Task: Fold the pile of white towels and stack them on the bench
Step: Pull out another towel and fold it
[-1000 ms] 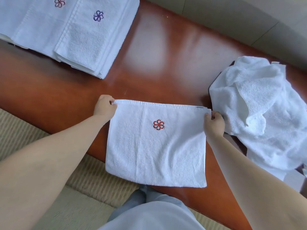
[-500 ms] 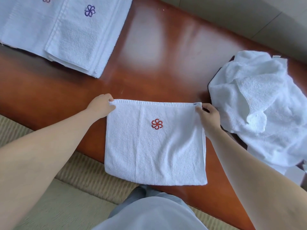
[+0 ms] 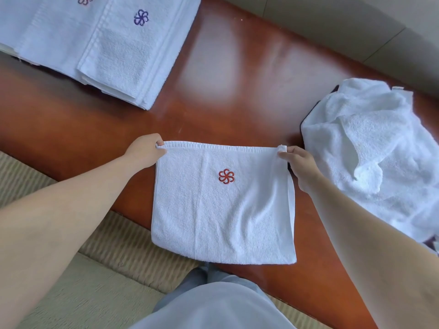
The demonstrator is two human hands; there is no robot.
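Head view: white folded towel point(image 3: 223, 210) with a red flower emblem point(image 3: 226, 176) hangs over the bench point(image 3: 237, 79) edge, its top corners pinched by the left hand point(image 3: 145, 150) and right hand point(image 3: 301, 165).

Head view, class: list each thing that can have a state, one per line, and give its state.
Towel with red flower: folded, held up by its top corners, lower edge hanging past the bench's edge.
Left hand: pinching the top left corner.
Right hand: pinching the top right corner.
Stack of towels: folded, lying on the bench.
Pile of towels: crumpled, unfolded.
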